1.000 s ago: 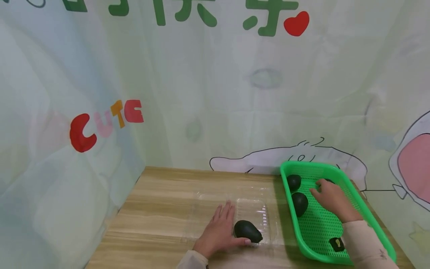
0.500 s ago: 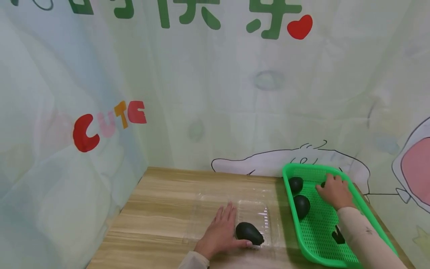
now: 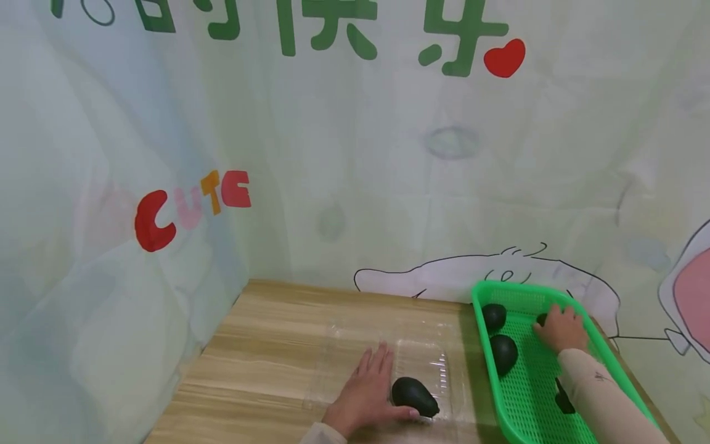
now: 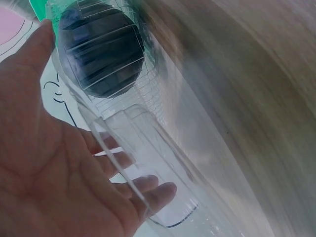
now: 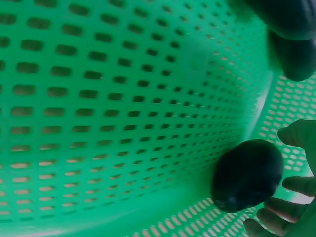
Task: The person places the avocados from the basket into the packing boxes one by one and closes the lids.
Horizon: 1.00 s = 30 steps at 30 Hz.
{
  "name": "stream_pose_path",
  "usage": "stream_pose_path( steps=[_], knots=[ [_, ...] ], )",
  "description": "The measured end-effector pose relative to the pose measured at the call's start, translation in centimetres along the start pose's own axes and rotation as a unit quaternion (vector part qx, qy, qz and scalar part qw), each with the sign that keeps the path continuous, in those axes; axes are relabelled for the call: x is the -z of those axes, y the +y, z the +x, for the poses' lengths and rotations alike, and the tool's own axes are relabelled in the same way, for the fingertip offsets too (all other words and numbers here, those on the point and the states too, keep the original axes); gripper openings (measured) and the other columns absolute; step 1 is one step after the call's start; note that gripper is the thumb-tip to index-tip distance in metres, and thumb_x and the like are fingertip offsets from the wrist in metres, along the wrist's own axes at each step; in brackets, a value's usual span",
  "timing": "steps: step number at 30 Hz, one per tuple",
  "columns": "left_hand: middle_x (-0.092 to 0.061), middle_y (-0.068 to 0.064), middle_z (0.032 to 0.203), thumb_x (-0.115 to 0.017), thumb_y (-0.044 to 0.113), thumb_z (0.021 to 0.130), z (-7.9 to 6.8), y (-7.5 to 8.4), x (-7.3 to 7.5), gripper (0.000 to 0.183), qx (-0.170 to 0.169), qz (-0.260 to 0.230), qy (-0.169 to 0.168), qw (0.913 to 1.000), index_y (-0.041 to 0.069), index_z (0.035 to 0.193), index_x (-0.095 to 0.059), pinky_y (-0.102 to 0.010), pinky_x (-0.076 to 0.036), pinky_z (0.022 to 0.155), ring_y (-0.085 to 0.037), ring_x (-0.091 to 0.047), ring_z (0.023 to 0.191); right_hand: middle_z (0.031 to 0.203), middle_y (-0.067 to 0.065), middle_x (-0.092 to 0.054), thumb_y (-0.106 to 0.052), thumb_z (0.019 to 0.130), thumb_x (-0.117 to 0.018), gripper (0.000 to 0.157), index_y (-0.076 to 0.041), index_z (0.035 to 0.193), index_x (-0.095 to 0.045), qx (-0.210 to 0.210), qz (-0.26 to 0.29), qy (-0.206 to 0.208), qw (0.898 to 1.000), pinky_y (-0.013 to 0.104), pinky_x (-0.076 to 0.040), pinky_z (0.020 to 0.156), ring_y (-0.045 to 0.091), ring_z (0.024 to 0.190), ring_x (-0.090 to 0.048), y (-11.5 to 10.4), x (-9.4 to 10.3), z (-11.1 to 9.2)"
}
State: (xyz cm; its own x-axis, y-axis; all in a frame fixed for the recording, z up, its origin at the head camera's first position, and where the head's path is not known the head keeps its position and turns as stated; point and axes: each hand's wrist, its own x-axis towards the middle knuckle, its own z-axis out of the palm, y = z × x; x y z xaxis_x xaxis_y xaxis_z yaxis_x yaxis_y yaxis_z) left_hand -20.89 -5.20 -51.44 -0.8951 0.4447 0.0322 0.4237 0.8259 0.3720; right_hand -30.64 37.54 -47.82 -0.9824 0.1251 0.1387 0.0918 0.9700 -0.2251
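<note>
My left hand [image 3: 363,391] rests flat on an opened clear plastic clamshell box [image 3: 418,354], its thumb alongside a dark avocado [image 3: 415,396] lying in one half. Through the ribbed plastic, the left wrist view shows that avocado [image 4: 101,49], with the fingers [image 4: 140,185] spread behind the clear wall. Inside the green basket [image 3: 490,382], my right hand [image 3: 563,330] reaches over another avocado [image 3: 542,319] in the far right corner. In the right wrist view its fingers lie beside this avocado [image 5: 249,175], and the thumb stands apart from it.
Two more avocados [image 3: 503,354] sit along the basket's left side. A small black object [image 3: 564,398] shows beside the right sleeve. The wooden table [image 3: 249,357] backs onto a printed curtain [image 3: 333,185].
My right hand has moved farther into the basket's far right corner, over the avocado there. The left hand and the avocado beside it have stayed in place, while the head view has shifted slightly.
</note>
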Motion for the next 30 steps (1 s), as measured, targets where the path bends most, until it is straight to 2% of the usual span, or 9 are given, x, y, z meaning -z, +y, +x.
stream_pose_path(
  steps=[8,12,19,25,30],
  knots=[
    [-0.019,-0.015,0.159,-0.056,0.084,0.066,0.1,0.1,-0.2,0.121,0.003,-0.002,0.002,1.0,0.006,0.151,-0.023,-0.052,-0.028,0.113,-0.041,-0.021,0.143,0.114,0.048,-0.035,-0.015,0.088,-0.064,0.057,0.02,0.123,-0.035,-0.003,0.016,-0.003,1.0,0.067,-0.043,0.067,0.065,0.102,-0.037,0.7,-0.9,-0.3],
    [-0.02,-0.015,0.159,-0.055,0.085,0.066,0.2,0.1,-0.3,0.12,0.003,0.007,0.003,1.0,0.006,0.151,-0.025,-0.052,-0.029,0.112,-0.04,-0.022,0.143,0.116,0.049,-0.032,-0.01,0.087,-0.064,0.058,0.019,0.126,-0.031,0.001,0.028,-0.011,1.0,0.068,-0.041,0.07,0.067,0.104,-0.034,0.9,-1.3,-0.4],
    [-0.02,-0.015,0.159,-0.055,0.085,0.066,0.3,0.0,-0.4,0.12,0.001,0.01,0.003,0.9999,0.006,0.151,-0.025,-0.052,-0.029,0.112,-0.041,-0.022,0.143,0.121,0.052,-0.024,-0.011,0.088,-0.062,0.068,0.018,0.134,-0.021,-0.008,0.042,-0.05,0.998,0.072,-0.038,0.075,0.07,0.109,-0.027,1.6,-2.0,-0.2],
    [-0.019,-0.015,0.159,-0.056,0.085,0.065,0.2,0.1,-0.3,0.12,0.006,0.002,-0.002,1.0,0.006,0.151,-0.024,-0.053,-0.029,0.112,-0.041,-0.021,0.143,0.12,0.052,-0.025,-0.012,0.09,-0.061,0.067,0.018,0.134,-0.021,0.007,0.025,-0.052,0.998,0.072,-0.038,0.079,0.071,0.108,-0.028,1.8,-2.5,0.1],
    [-0.019,-0.014,0.159,-0.057,0.084,0.065,0.2,0.1,-0.3,0.12,0.01,0.0,-0.007,0.9999,0.006,0.151,-0.025,-0.053,-0.03,0.112,-0.041,-0.021,0.143,0.124,0.052,-0.022,-0.015,0.092,-0.058,0.067,0.017,0.136,-0.019,0.017,0.022,-0.075,0.997,0.073,-0.037,0.082,0.071,0.111,-0.026,1.8,-2.4,0.1]
  ],
)
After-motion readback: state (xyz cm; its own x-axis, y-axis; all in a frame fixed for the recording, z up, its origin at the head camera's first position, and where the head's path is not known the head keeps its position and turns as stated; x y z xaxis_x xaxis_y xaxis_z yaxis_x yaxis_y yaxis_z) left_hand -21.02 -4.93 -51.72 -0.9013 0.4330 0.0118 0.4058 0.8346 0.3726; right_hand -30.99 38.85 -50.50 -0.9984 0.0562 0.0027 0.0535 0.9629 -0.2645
